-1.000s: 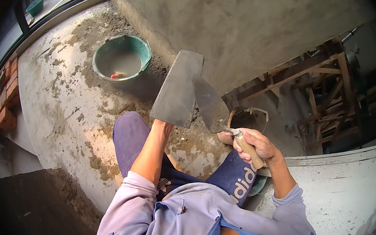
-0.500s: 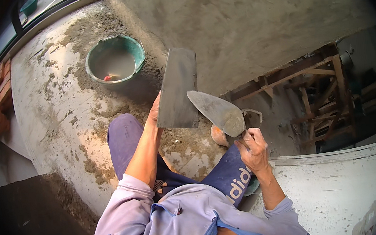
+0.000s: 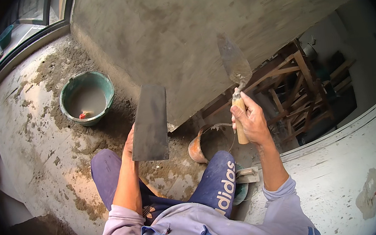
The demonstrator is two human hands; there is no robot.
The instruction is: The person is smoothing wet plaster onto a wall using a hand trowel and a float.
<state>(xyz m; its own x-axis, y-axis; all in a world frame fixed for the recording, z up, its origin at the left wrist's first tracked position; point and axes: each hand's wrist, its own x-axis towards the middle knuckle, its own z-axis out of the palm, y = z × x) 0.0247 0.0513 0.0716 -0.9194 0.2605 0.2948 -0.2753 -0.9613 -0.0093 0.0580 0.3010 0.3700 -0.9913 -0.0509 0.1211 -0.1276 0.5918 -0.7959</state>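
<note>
My left hand (image 3: 129, 143) is closed around the back of a rectangular steel plastering trowel (image 3: 150, 123). The trowel's flat grey face is turned up, and its handle is hidden beneath the blade. In my right hand (image 3: 254, 120) is a brick trowel (image 3: 234, 61), gripped by its wooden handle with the pointed blade upward. Mortar smears the blade near its neck. Beyond both tools is the grey plastered wall (image 3: 180, 36); whether the brick trowel's tip touches it, I cannot tell. The two tools are apart.
A green bucket (image 3: 99, 82) with murky water and a red item stands at left on the mortar-spattered floor (image 3: 22, 133). An orange bucket (image 3: 196, 150) is beyond my right knee, a small float (image 3: 247, 174) beside it. Wooden frames (image 3: 305, 74) stand right, above a white surface (image 3: 313, 196).
My right hand has raised the brick trowel away from the plastering trowel, and its blade now points up. The view has shifted, with the bucket further left and lower.
</note>
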